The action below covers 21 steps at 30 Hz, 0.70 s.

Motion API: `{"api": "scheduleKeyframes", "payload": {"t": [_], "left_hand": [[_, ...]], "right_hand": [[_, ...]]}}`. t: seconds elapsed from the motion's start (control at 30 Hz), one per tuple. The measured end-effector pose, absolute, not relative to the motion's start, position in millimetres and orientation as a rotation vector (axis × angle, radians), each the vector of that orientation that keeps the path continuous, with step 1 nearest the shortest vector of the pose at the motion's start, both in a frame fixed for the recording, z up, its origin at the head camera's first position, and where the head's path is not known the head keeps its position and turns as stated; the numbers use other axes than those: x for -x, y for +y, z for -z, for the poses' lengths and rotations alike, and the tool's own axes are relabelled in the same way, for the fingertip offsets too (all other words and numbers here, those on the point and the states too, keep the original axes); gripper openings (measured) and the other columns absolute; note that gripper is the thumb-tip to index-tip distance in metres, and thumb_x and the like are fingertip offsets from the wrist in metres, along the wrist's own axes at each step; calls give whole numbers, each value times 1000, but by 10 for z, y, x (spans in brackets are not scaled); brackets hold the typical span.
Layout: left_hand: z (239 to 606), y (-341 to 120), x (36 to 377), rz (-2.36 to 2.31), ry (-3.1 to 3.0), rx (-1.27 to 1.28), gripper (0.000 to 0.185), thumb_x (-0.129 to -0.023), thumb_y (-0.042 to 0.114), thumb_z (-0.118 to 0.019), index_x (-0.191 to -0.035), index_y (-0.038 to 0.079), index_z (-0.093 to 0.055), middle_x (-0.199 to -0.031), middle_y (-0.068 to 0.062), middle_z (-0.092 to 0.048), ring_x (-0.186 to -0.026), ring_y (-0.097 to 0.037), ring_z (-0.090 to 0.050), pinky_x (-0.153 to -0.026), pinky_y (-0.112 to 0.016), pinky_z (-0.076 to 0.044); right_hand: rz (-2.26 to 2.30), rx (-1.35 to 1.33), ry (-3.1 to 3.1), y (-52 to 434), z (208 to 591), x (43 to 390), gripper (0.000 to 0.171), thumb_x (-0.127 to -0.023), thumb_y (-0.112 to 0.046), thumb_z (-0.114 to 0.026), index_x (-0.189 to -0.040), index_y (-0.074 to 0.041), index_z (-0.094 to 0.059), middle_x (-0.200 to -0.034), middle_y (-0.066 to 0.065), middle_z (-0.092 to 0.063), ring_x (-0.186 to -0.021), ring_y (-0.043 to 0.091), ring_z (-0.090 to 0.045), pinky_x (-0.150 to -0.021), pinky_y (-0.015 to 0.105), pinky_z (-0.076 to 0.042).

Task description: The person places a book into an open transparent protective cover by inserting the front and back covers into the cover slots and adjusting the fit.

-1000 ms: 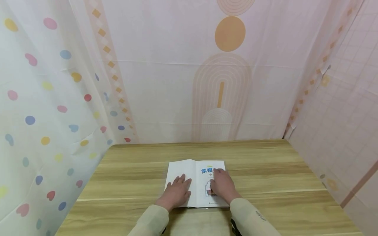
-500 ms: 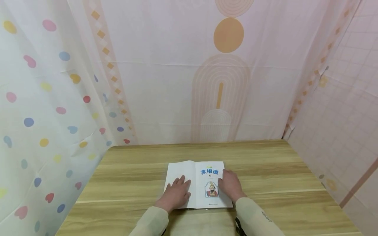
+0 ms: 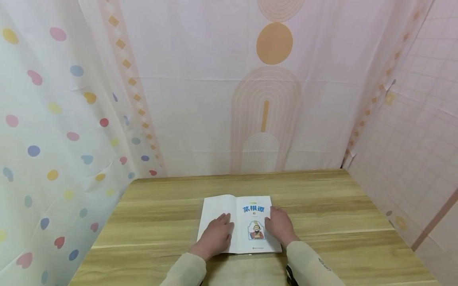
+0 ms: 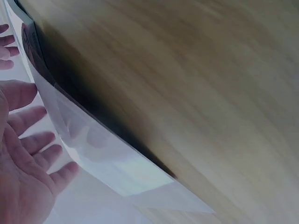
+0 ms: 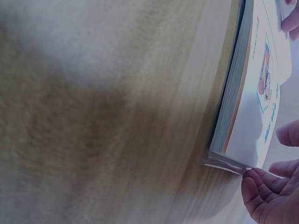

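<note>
An open book [image 3: 247, 210] lies on the wooden table [image 3: 322, 206], near its front edge. Its right page shows blue title characters and a small picture of a figure. My left hand [image 3: 214, 235] lies flat on the blank left page [image 4: 93, 154], fingers straight. My right hand [image 3: 280, 225] rests at the book's right edge. In the right wrist view its fingertips [image 5: 261, 186] touch the edge of the top page [image 5: 268, 93], which stands slightly raised above the block of pages [image 5: 232, 98].
Patterned curtains hang close on three sides: a dotted curtain [image 3: 53, 139] on the left, one with arches [image 3: 264, 99] behind, and a checked curtain [image 3: 422, 131] on the right. Bare wood [image 3: 161, 214] surrounds the book.
My right hand slid from the middle of the right page to its outer edge, uncovering the picture. My left hand shifted slightly toward the spine.
</note>
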<state>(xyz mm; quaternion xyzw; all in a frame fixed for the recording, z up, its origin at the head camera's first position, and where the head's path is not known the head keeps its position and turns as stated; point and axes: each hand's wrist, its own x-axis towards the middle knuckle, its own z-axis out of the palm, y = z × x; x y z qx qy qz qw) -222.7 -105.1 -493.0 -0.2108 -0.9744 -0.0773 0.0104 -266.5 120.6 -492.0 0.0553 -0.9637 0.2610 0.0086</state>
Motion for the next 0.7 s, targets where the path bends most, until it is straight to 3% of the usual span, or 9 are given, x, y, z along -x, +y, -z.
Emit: {"api": "scheduleKeyframes", "payload": {"t": [0.17, 0.3, 0.43, 0.7], "left_hand": [[4930, -952, 2217, 150, -2985, 762, 27, -89, 9, -62, -114, 4, -70, -131, -18, -60, -128, -35, -51, -105, -48, -41], [4941, -900, 2200, 46, -2933, 816, 17, -90, 22, -66, -100, 8, -70, -124, -15, -63, -123, -34, -53, -103, -47, -42], [4976, -854, 2190, -42, -2895, 833, 24, -88, 37, -69, -90, 13, -67, -116, -10, -63, -120, -30, -54, -101, -45, -42], [4995, -690, 2153, -126, -2883, 879, 43, -86, 54, -68, -101, 14, -70, -97, -2, -60, -107, -22, -57, -96, -41, -42]], "right_hand": [[-856, -143, -3006, 1209, 4926, 2661, 49, -95, -12, -59, -133, 17, -49, -128, 34, -55, -120, 47, -53, -102, 54, -43], [-855, -126, -3016, 1207, 4924, 2659, 50, -96, -12, -58, -135, 17, -48, -130, 34, -54, -122, 47, -52, -102, 54, -43], [-841, -124, -3020, 1213, 4917, 2662, 49, -96, -11, -57, -135, 17, -48, -131, 34, -54, -123, 48, -51, -103, 54, -42], [-845, -139, -3024, 1223, 4930, 2668, 49, -96, -11, -56, -135, 18, -47, -129, 35, -55, -121, 48, -52, -102, 55, -42]]}}
